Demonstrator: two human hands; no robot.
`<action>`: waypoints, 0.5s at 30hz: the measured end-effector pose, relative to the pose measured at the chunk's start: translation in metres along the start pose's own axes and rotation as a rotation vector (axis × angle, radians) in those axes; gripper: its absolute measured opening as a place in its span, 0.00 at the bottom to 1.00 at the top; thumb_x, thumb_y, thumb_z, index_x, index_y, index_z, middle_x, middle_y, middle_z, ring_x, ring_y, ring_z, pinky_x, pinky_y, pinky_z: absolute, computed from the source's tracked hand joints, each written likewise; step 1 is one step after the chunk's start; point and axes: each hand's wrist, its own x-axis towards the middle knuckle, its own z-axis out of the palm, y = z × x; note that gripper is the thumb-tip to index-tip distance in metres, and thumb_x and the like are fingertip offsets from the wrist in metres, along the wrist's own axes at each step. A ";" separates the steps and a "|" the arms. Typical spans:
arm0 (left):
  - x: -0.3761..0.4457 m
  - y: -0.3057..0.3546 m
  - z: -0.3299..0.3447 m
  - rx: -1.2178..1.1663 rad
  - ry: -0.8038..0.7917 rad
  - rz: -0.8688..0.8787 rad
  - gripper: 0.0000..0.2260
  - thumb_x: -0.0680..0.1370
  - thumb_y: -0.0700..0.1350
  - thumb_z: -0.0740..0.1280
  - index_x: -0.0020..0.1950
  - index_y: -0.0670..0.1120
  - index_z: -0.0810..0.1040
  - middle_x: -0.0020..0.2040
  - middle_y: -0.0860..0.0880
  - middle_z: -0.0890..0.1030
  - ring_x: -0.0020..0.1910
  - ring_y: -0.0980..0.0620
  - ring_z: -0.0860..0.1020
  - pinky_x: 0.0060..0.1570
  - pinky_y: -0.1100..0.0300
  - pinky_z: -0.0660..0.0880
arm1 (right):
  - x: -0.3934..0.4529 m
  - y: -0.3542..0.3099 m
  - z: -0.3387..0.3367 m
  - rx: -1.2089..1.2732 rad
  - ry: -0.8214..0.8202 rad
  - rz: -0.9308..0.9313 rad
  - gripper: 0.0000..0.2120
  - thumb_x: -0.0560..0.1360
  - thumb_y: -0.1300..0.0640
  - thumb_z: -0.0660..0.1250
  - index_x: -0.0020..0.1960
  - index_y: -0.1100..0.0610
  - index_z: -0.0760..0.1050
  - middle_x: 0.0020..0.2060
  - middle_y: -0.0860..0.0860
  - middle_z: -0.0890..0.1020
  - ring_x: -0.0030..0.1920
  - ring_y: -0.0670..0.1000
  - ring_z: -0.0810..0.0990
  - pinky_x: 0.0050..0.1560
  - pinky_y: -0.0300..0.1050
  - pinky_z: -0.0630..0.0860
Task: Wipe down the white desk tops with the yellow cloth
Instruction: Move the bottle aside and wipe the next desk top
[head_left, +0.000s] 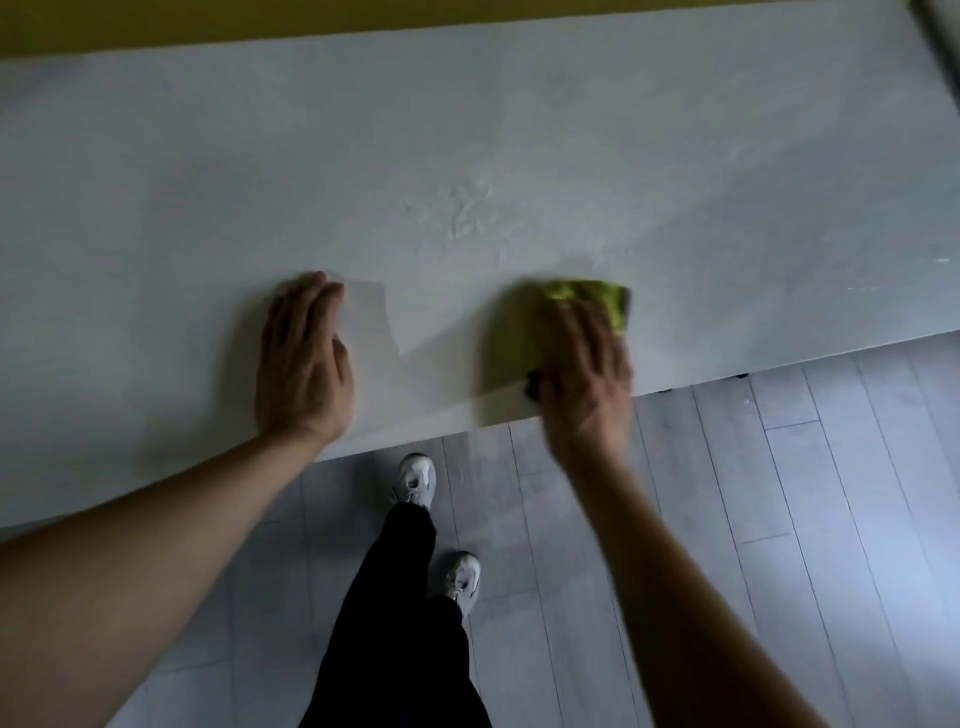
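A long white desk top (467, 156) fills the upper part of the head view. My right hand (584, 371) lies flat on the yellow cloth (597, 299) near the desk's front edge, fingers straight, pressing it down; the hand is blurred. The cloth shows past my fingertips and most of it is hidden under the palm. My left hand (306, 358) rests flat on the bare desk surface to the left, fingers straight and together, holding nothing.
The desk's front edge (415, 441) runs diagonally across the view, with grey plank floor (779, 519) below it. My legs in dark trousers and white shoes (415, 480) stand close to the edge. A yellow wall (208, 21) runs behind the desk.
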 end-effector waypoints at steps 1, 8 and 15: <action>0.000 0.001 0.001 0.005 0.003 -0.004 0.23 0.82 0.38 0.55 0.78 0.39 0.69 0.79 0.39 0.69 0.79 0.39 0.65 0.81 0.45 0.57 | 0.006 0.020 -0.008 -0.020 0.049 0.062 0.34 0.74 0.55 0.68 0.79 0.52 0.64 0.78 0.54 0.65 0.78 0.58 0.62 0.76 0.57 0.62; -0.002 0.004 0.000 0.019 0.041 -0.063 0.23 0.82 0.38 0.57 0.77 0.37 0.68 0.78 0.37 0.68 0.78 0.37 0.65 0.80 0.44 0.59 | 0.018 -0.006 0.001 -0.036 0.090 0.304 0.36 0.77 0.52 0.63 0.82 0.50 0.53 0.81 0.53 0.57 0.80 0.55 0.52 0.79 0.60 0.53; -0.003 -0.004 0.004 0.003 0.089 -0.172 0.22 0.83 0.38 0.55 0.77 0.35 0.68 0.77 0.36 0.70 0.76 0.37 0.68 0.78 0.44 0.61 | 0.025 -0.145 0.074 0.178 -0.235 -0.513 0.26 0.79 0.50 0.64 0.76 0.54 0.69 0.75 0.54 0.71 0.78 0.56 0.63 0.76 0.59 0.60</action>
